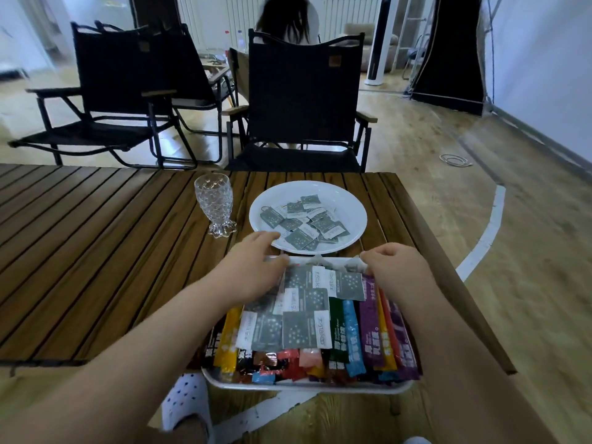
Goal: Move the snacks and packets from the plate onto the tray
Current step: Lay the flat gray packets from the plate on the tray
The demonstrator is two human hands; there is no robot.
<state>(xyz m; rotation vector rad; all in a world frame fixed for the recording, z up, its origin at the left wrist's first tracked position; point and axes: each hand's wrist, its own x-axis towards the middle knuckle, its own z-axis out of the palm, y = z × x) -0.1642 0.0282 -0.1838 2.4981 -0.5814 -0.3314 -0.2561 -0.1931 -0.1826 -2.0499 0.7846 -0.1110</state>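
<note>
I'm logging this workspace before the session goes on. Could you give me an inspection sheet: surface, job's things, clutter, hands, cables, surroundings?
Surface: slatted wooden table; the tray juts past its near edge.
Job's things: white plate holds a pile of grey packets; tray is packed with coloured stick packets, with more grey ones on top.
Clutter: glass goblet, upright, left of the plate.
Hands: left hand lies on the tray's packets, fingers fairly straight; right hand is curled at the tray's far edge, grip unclear.
Cables: white coil on the floor, right.
Surroundings: black folding chairs; a person sits behind one.
</note>
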